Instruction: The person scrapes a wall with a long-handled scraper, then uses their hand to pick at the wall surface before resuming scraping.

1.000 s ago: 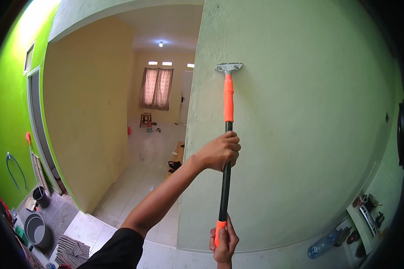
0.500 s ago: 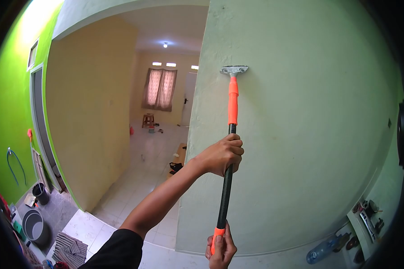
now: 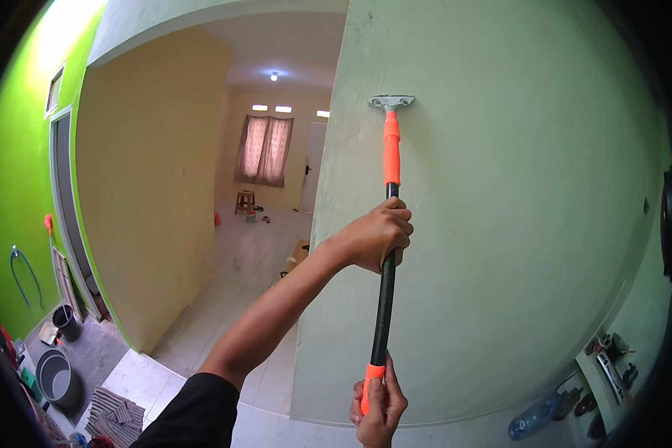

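Note:
A long-handled scraper [image 3: 381, 299] stands nearly upright against the pale green wall [image 3: 523, 224]. Its grey metal head [image 3: 391, 101] meets the wall, above an orange collar and a black shaft. My left hand [image 3: 381, 235] is wrapped round the shaft below the orange collar, with the arm reaching in from the lower left. Lower down, my right hand [image 3: 379, 407] is closed around the orange grip at the bottom end, its thumb lying along it. Rough, uneven patches show in the wall's surface near the scraper head.
Left of the wall edge, an arched opening leads to a room with a curtained window [image 3: 264, 149] and a wooden stool [image 3: 245, 201]. A grey tub [image 3: 58, 378] and a striped cloth [image 3: 116, 415] lie lower left. A low shelf [image 3: 603, 381] and blue bottle [image 3: 534, 418] are lower right.
The scraper has slid a short way up the wall and slightly right. Both hands have risen with it, keeping their hold.

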A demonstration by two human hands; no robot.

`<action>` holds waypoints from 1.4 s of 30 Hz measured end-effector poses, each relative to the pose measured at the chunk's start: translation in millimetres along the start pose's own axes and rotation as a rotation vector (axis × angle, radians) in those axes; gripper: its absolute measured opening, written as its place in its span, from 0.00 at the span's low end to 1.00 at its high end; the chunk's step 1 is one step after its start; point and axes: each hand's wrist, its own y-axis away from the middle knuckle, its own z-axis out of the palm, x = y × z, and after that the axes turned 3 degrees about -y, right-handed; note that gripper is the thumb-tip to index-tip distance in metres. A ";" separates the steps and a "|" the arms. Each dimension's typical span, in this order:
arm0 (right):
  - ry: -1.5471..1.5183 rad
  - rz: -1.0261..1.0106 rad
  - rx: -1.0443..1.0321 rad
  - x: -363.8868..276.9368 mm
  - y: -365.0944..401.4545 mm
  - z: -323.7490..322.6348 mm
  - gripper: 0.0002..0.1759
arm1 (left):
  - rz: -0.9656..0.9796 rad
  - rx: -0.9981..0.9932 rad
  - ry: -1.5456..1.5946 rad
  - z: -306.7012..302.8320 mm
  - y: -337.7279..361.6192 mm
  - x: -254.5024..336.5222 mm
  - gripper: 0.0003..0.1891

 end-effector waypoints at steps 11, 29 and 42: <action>0.057 0.012 0.004 -44.7 0.8 4.5 0.26 | 0.009 0.060 0.015 -8.3 -18.9 -0.2 0.12; 0.069 0.019 0.003 -63.3 -9.1 11.4 0.27 | 0.001 0.023 -0.024 -22.1 -36.7 -10.0 0.13; 0.071 0.017 -0.001 -64.0 -8.8 10.0 0.28 | 0.025 0.088 -0.036 -19.6 -36.8 -9.1 0.13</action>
